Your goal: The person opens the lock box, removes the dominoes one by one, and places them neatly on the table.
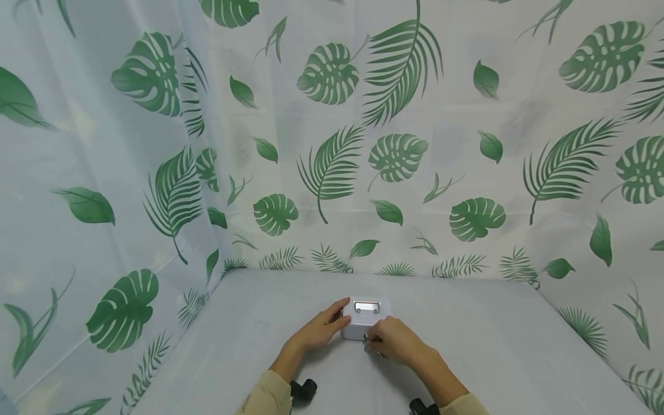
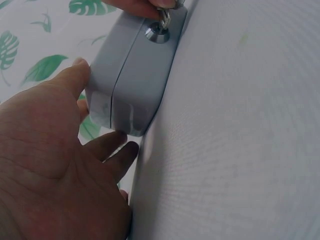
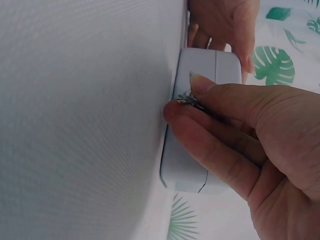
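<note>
Two grips are sharing one pale box [image 1: 354, 320], which is sitting on the white-covered bench [image 1: 482, 334] between them. Lid handle [image 1: 366, 307] is lying on top; lid seam [image 2: 122, 73] is showing no gap.

Your right grip [image 1: 396, 340] is pinching the keys [image 3: 187, 100] at the box's front, thumb against bent fingers. Your left grip [image 1: 323, 327] is bracing the left end, fingers loosely extended, thumb at the lid edge: touching, not clamping.

Keys are meeting the round lock [image 2: 158, 35] (how deep the blade is sitting, I can't tell; your fingers are covering it).

For this step, I'm judging you're wanting the blade dead in line with the lock, fully seated before any twist. You're best turning from the wrist, pinch close to the lock, so you aren't bending the blade. If it's binding, be backing off and reseating, not forcing. Loose metal could be fouling the turn, so be holding it aside.

The box is probably light, likely skidding under torque: be pressing your left grip against its body, not weighing on the lid.
</note>
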`<state>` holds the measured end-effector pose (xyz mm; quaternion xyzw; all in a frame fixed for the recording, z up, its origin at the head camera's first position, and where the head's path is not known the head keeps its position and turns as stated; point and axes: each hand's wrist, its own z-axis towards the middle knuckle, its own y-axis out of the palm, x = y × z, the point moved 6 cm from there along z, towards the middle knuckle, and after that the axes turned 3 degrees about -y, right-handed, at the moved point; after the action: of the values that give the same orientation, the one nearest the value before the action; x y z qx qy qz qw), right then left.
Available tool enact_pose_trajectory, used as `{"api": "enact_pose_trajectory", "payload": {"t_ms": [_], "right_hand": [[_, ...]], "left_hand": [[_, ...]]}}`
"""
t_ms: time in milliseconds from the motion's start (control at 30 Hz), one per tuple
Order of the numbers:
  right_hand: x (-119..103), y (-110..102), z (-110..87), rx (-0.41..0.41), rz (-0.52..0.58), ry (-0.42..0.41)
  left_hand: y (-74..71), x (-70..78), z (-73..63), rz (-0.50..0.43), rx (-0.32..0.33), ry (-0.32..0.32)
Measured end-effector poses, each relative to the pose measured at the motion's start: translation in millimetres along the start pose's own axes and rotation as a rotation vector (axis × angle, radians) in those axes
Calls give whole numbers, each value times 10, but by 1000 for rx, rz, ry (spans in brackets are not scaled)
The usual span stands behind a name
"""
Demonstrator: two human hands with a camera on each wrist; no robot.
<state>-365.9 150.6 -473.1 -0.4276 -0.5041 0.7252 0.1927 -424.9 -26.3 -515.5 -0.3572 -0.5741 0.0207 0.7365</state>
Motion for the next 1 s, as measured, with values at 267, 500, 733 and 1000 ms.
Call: {"api": "enact_pose_trajectory", "payload": {"t_ms": [267, 500, 733, 1000], "right_hand": [[-15, 17, 0, 4, 4, -33], [-31, 5, 3, 18, -4, -58], [-30, 19, 6, 40, -45, -69], [-24, 5, 13, 32, -77, -61]], "left_hand": [[2, 17, -14, 13, 1, -4], [-3, 50, -18, 19, -1, 6], [9, 79, -37, 15, -9, 31], [0, 59, -25, 11, -5, 2]]}}
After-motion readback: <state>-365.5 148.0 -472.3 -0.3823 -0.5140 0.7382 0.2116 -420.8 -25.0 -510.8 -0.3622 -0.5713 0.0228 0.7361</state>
